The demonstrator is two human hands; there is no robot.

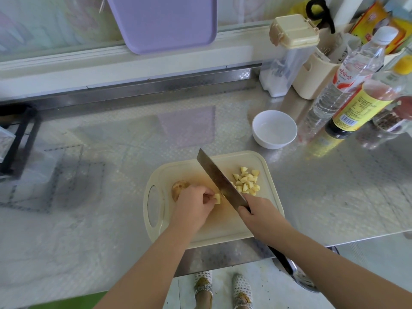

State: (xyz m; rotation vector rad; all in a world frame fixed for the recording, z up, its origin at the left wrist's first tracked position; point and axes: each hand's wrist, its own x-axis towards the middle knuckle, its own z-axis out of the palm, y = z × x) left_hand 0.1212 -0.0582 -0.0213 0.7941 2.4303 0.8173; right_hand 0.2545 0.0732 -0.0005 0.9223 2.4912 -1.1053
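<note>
A cream cutting board [265,166] lies on the steel counter near its front edge. My right hand [260,212] grips the handle of a cleaver [219,178], whose blade runs diagonally across the board. My left hand [194,206] pinches a pale yellow potato piece [217,198] just left of the blade. An unpeeled potato part [178,188] lies behind my left hand. Several cut potato cubes [246,180] are piled right of the blade.
A white bowl [274,129] stands behind the board. Bottles [356,70] and a cream holder [312,79] crowd the back right. A lilac tray [165,23] leans on the wall. A black rack [17,139] is at far left. Below the counter edge a pan [301,279] shows.
</note>
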